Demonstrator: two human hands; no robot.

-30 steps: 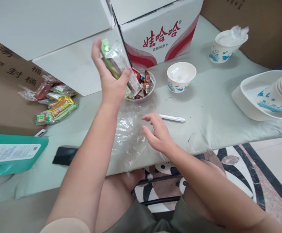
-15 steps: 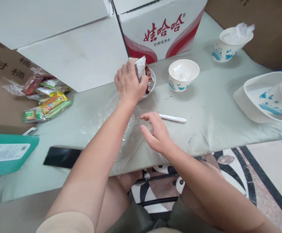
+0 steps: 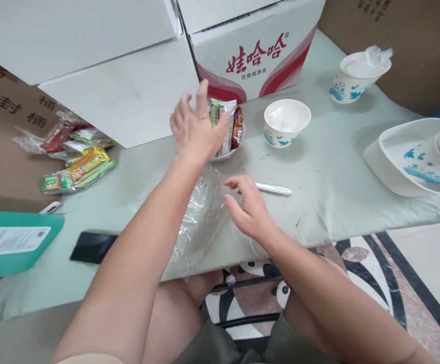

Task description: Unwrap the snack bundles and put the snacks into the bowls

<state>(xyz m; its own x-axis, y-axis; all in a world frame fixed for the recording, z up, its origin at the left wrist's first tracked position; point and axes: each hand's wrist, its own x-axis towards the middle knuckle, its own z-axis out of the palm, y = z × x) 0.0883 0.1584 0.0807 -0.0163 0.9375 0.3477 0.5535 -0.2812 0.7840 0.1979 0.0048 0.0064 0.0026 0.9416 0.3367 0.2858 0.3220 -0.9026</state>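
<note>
My left hand (image 3: 197, 124) is spread above the left side of a white bowl (image 3: 225, 157), holding nothing. Several wrapped snacks stand in the bowl, among them a silver packet (image 3: 226, 136) and a brown-orange packet (image 3: 237, 129). The hand hides part of the bowl. Over the table, my right hand (image 3: 248, 208) hovers with its fingers slightly bent and apart, nothing in it. Beside it are a crumpled clear plastic bag (image 3: 201, 212) on the left and a white pen (image 3: 275, 189) on the right.
A paper cup (image 3: 286, 124) stands right of the bowl, with another cup (image 3: 358, 76) holding plastic behind. Stacked cups lie in a white container (image 3: 379, 167) at right. Snack packets (image 3: 87, 162), a phone (image 3: 93, 246) and a green container (image 3: 18, 240) are left. White boxes (image 3: 129, 96) line the back.
My left hand has let go of the silver packet, opened and drawn back to the left. The packet now stands in the bowl. My right hand has hardly moved.
</note>
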